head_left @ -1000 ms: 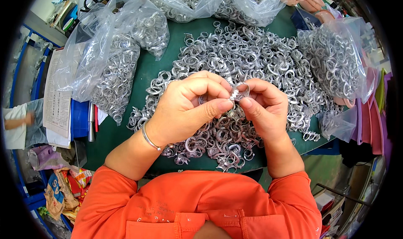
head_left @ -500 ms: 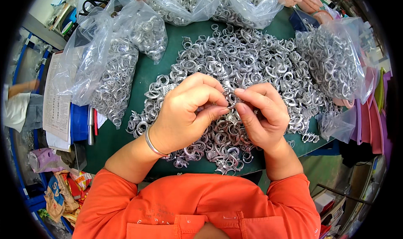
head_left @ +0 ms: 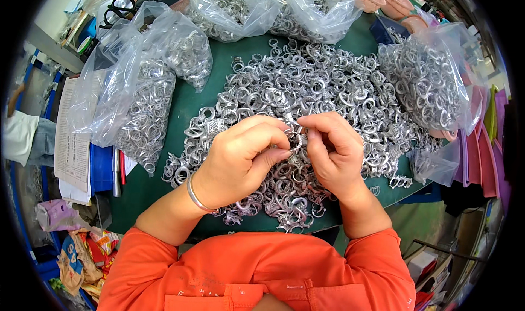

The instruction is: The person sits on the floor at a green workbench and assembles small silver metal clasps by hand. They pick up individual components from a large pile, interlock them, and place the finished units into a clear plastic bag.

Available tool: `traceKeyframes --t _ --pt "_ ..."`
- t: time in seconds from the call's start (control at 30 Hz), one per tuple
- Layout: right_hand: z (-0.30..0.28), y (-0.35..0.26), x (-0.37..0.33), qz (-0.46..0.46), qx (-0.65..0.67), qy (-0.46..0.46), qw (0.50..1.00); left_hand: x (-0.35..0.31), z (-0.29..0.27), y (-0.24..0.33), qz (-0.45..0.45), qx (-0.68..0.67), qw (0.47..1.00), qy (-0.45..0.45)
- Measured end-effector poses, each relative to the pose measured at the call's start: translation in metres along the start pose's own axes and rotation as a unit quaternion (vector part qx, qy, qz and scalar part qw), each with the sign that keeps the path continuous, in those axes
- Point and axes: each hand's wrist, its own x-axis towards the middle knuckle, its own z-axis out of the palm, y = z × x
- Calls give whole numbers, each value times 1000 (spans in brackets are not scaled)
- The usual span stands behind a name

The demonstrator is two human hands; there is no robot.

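My left hand (head_left: 238, 158), with a silver bangle (head_left: 198, 195) on its wrist, is closed in a pinch over the middle of the pile. At its fingertips a small grey metal ring (head_left: 296, 140) shows, partly covered by the fingers. Close to it on the right is my right hand (head_left: 334, 155), its thumb and forefinger curled at the ring's upper edge. What those fingers hold, if anything, is too small to make out. Below both hands spreads a heap of silvery metal rings (head_left: 306, 70), many with openwork or patterned bands. Rings nearest me (head_left: 295, 210) look darker.
Clear plastic bags of rings stand at the left (head_left: 145, 111), the back (head_left: 232, 10) and the right (head_left: 424, 81) of the green table (head_left: 216, 59). Printed sheets (head_left: 74, 130), a blue box (head_left: 102, 166) and pens lie left. Scissors (head_left: 117, 10) sit far left. A person (head_left: 24, 136) is at the left edge.
Both hands have moved slightly down and apart from each other. The fingertips that met around a small piece now leave a ring showing between them.
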Motion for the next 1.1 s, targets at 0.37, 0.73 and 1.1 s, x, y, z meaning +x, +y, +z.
traceKeyframes --t 0.37,0.73,1.1 --pt "-5 -4 0 42 72 -45 995 0 0 0 -9 -1 1000 24" --pt "-2 -5 -1 -45 5 -37 998 0 2 12 -106 -12 994 24" --pt "-4 -18 -8 48 113 -48 991 -2 -3 6 -110 -113 987 -14"
